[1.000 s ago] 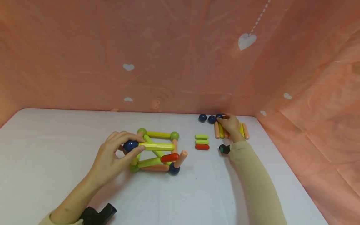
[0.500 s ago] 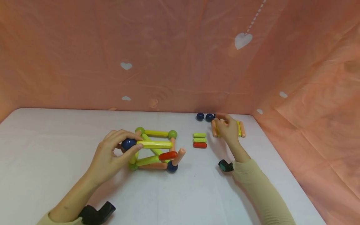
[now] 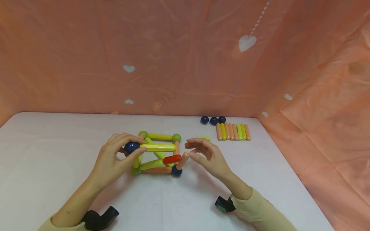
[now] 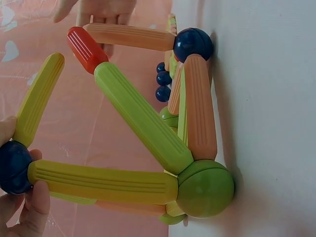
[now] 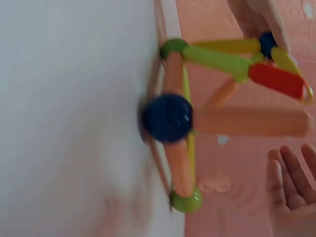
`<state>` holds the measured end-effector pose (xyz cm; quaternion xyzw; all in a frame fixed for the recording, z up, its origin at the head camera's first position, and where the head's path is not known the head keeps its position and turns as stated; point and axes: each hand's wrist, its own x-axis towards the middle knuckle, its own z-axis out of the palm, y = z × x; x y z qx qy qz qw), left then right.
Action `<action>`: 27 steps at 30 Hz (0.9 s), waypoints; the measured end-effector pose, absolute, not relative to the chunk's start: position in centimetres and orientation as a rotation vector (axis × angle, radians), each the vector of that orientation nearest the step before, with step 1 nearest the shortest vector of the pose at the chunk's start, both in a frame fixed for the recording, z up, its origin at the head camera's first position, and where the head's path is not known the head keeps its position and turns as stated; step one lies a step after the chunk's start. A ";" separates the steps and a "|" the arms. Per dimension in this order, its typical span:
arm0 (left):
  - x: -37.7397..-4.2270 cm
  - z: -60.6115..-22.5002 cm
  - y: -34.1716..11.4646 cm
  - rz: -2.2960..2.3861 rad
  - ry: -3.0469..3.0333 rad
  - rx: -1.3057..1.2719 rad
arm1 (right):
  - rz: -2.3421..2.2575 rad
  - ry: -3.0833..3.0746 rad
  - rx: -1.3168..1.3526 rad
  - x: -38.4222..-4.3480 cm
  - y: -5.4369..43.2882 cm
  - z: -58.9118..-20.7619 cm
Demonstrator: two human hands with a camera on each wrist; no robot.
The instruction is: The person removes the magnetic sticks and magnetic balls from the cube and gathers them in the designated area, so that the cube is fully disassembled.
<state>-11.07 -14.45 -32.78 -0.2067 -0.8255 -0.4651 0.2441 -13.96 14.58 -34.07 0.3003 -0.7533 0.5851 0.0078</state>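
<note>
A magnetic stick-and-ball frame stands on the table, with green balls (image 3: 176,138) and a blue ball (image 3: 177,170) at its base corners. My left hand (image 3: 114,160) pinches a raised blue ball (image 4: 14,168) between thumb and fingers. From that ball a yellow stick (image 3: 158,147) points right, and another yellow stick (image 4: 103,182) slopes down to a green corner ball (image 4: 205,188). A leaning green stick (image 4: 140,116) carries a short red stick (image 3: 172,159). My right hand (image 3: 212,158) has its fingers extended beside the upright orange stick (image 5: 252,121) and holds nothing.
Three loose blue balls (image 3: 214,121) lie at the back edge of the table. In front of them is a row of several orange, yellow and green sticks (image 3: 232,132). A short green stick (image 3: 204,138) shows behind my right hand. A pink curtain (image 3: 185,57) hangs behind the table.
My right hand has left the loose balls and stick row and come left and nearer, to the frame's right side. My left hand keeps its hold on the raised blue ball.
</note>
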 end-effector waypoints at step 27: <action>-11.1 -32.8 -14.4 -1.289 -2.241 -0.568 | 1.479 -2.681 0.981 -13.6 13.2 -37.3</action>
